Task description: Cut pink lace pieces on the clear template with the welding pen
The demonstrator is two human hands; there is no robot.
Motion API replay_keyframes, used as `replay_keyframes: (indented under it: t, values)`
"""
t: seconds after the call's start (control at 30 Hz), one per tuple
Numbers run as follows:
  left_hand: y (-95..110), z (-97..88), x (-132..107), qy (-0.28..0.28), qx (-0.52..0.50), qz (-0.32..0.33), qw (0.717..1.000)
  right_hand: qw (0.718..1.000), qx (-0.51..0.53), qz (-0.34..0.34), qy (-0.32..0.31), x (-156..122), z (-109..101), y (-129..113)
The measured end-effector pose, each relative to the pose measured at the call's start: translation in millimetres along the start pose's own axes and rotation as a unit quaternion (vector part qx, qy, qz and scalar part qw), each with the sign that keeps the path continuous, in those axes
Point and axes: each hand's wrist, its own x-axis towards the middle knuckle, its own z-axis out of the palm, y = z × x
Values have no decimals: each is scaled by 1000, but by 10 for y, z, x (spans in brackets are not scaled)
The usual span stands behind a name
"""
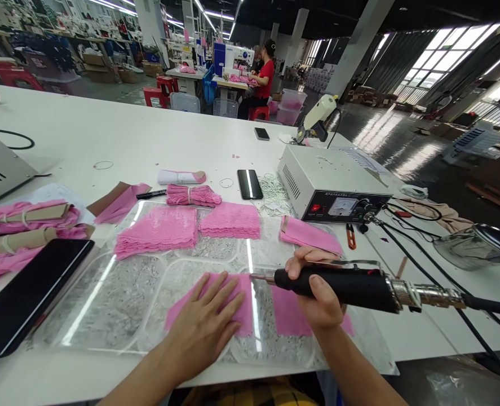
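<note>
Pink cloth lies under the left hand, near two pink stacks.

The foreground is bright and evenly lit, the white table nearly washed out at left. Daylight enters through windows at upper right, blown out and glaring off the floor, while the ceiling there stays dark. Tube lights shine at upper centre. White streaks cross the clear plastic mat at lower left and centre. The pink cloth at lower centre looks sharp; the distant background is softer, and a pillar at upper right leans with wide-angle distortion.
</note>
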Motion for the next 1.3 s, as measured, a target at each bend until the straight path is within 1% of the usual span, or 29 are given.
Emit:
replay_keyframes:
  t: [0.13,0.37,0.63,0.83,0.93,1.07,1.2,1.3]
  values:
    - [8,-2,2,-1,-2,-4,1000,1000,-11,0,4,3,-3,0]
    - [7,-2,2,-2,8,3,1000,1000,4,0,-18,5,-1,-6]
    - [2,16,-12,-6,14,4,1000,1000,-9,5,-9,25,9,-16]
    - [-23,-61,-22,6,16,1,1000,1000,15,12,-7,35,59,-42]
    - [-68,-130,-95,19,15,-8,1000,1000,20,15,-17,33,136,-49]
    - [-129,-216,-275,26,25,-17,999,1000,7,19,-21,15,223,-19]
    - [-146,-292,-450,32,25,-27,999,999,17,21,-33,-5,249,21]
    - [-138,-326,-529,25,23,-36,999,999,19,24,-42,-8,250,35]
